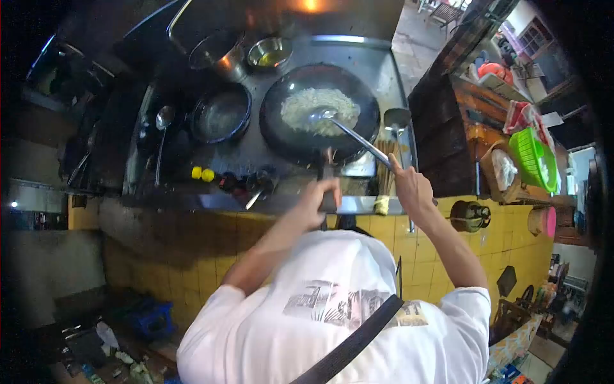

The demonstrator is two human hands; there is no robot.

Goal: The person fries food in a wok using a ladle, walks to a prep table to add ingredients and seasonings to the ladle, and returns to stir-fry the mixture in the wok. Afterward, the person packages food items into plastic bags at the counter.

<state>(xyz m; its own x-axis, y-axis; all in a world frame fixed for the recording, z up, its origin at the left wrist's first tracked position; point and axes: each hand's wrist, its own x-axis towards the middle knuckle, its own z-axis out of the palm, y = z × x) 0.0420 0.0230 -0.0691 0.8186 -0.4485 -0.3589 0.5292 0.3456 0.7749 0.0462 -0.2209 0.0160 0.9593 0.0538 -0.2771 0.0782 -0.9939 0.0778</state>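
A dark wok (275, 137) sits on the steel stove, its handle pointing at me. Pale, stringy food (300, 105) lies in the bottom of it; I cannot tell its kind. My left hand (316, 201) is closed around the wok handle (328, 176) and slightly blurred. In my right hand (414, 190) is the long handle of a metal ladle (358, 137), forefinger stretched along it. The ladle's bowl rests in the food, tilted. Just left of my right hand lie a bamboo brush (385, 169) and, behind it, a spatula (396, 118).
Left of the wok stand an empty-looking dark pan (221, 114), a metal pot (220, 57) and a bowl of yellowish liquid (269, 54). A spoon (164, 118) and yellow-capped bottles (227, 182) lie further left. A green basket (532, 157) is on the right-hand counter.
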